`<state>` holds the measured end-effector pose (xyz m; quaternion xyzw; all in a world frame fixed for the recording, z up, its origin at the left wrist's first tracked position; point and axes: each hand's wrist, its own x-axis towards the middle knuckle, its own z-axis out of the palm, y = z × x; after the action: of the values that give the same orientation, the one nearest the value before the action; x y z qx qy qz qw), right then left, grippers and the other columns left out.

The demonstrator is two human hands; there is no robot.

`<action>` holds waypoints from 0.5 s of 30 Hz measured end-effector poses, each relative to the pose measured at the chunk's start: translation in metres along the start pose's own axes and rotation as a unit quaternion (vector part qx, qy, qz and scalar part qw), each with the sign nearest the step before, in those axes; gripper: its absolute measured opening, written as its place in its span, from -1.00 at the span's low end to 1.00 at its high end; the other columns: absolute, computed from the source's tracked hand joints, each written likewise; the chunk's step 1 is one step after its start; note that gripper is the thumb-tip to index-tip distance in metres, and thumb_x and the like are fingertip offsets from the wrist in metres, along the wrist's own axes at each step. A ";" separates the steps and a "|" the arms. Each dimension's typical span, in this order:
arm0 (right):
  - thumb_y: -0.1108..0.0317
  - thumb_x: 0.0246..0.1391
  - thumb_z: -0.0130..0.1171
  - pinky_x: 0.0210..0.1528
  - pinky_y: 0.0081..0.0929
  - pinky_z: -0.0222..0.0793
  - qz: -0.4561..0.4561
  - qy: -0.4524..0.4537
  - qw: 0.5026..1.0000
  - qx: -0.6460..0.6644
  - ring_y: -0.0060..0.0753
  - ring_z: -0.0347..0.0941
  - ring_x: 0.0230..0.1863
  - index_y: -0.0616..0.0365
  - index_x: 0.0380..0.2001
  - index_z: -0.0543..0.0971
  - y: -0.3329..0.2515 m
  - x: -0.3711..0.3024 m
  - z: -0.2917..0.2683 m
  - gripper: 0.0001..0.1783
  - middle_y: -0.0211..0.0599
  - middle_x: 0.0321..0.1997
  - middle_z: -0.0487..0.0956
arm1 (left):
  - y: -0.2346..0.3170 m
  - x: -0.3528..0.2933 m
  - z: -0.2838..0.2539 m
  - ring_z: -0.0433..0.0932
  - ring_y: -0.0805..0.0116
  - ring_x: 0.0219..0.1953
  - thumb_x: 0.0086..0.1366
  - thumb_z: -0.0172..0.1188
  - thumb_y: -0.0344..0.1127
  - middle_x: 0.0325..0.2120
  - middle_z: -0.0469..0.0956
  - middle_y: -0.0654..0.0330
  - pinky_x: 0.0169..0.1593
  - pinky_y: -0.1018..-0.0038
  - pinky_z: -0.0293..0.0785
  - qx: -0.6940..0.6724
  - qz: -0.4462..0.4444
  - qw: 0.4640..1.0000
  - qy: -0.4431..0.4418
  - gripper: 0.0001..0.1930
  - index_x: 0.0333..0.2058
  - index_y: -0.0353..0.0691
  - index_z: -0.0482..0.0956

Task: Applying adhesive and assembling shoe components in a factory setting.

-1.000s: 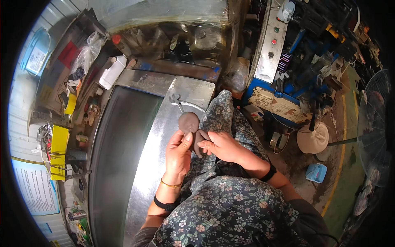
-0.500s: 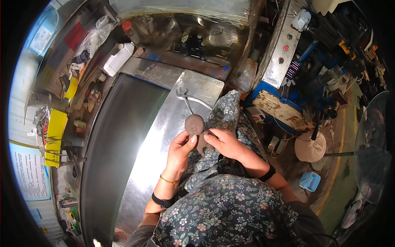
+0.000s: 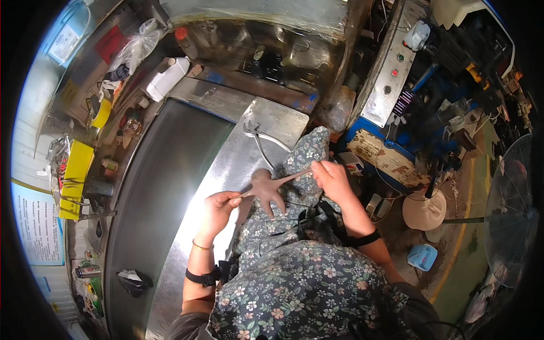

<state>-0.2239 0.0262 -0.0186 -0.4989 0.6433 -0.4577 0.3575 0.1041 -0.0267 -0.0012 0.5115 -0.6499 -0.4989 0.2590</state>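
Shiny silver metal tabletop (image 3: 226, 164): grey-brown, rubbery, doll-shaped figure (image 3: 266, 190) stretched between your hands.
Your left hand (image 3: 214, 215) pinches one of its arms, your right hand (image 3: 334, 182) the other, over your dark floral fabric apron (image 3: 306, 283), near silver metal pliers (image 3: 258, 136).

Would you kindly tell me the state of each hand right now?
Left hand: closed, pinching one outstretched limb of the brown doll-shaped figure.
Right hand: closed, pinching the figure's opposite outstretched limb.
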 end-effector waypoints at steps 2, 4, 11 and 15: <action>0.04 0.26 0.05 -0.56 -0.47 0.26 0.054 -0.001 0.997 0.056 -0.53 0.34 -0.67 0.23 -0.60 0.51 -0.002 -0.001 -0.006 -0.50 -0.35 -0.71 0.45 | 0.008 -0.006 -0.002 0.52 0.54 -0.40 0.23 0.29 -0.38 -0.47 0.64 0.22 -0.25 0.57 0.48 0.040 0.016 0.999 0.002 -0.83 -0.23 -0.32 0.66; 0.04 0.26 0.06 -0.57 -0.50 0.25 0.042 0.011 0.996 0.078 -0.58 0.33 -0.66 0.22 -0.61 0.50 -0.006 0.002 -0.009 -0.50 -0.40 -0.71 0.45 | 0.020 -0.010 0.001 0.50 0.54 -0.42 0.21 0.31 -0.37 -0.49 0.62 0.20 -0.28 0.55 0.46 0.086 0.042 0.995 0.013 -0.84 -0.24 -0.28 0.67; 0.05 0.20 0.12 -0.53 -0.29 0.26 -0.091 -0.082 0.984 -0.131 -0.14 0.38 -0.63 0.26 -0.57 0.51 -0.038 -0.011 -0.026 -0.54 -0.12 -0.67 0.40 | 0.071 -0.022 0.010 0.58 0.02 -0.38 0.16 0.24 -0.41 -0.47 0.59 0.01 -0.29 0.28 0.49 0.289 0.232 0.927 -0.063 -0.87 -0.30 -0.27 0.63; 0.13 0.29 0.02 -0.57 -0.54 0.17 -0.223 -0.090 0.950 0.197 -0.54 0.34 -0.63 0.16 -0.66 0.40 -0.085 -0.027 -0.056 -0.53 -0.40 -0.67 0.43 | 0.145 -0.037 -0.026 0.60 0.14 -0.43 0.07 0.27 -0.54 -0.49 0.61 0.11 -0.32 0.34 0.51 0.179 0.338 0.923 -0.050 -0.84 -0.31 -0.26 0.64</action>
<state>-0.2424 0.0583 0.0801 -0.5883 0.3776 -0.5967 0.3941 0.0803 -0.0053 0.1476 0.2738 -0.8746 -0.2824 0.2834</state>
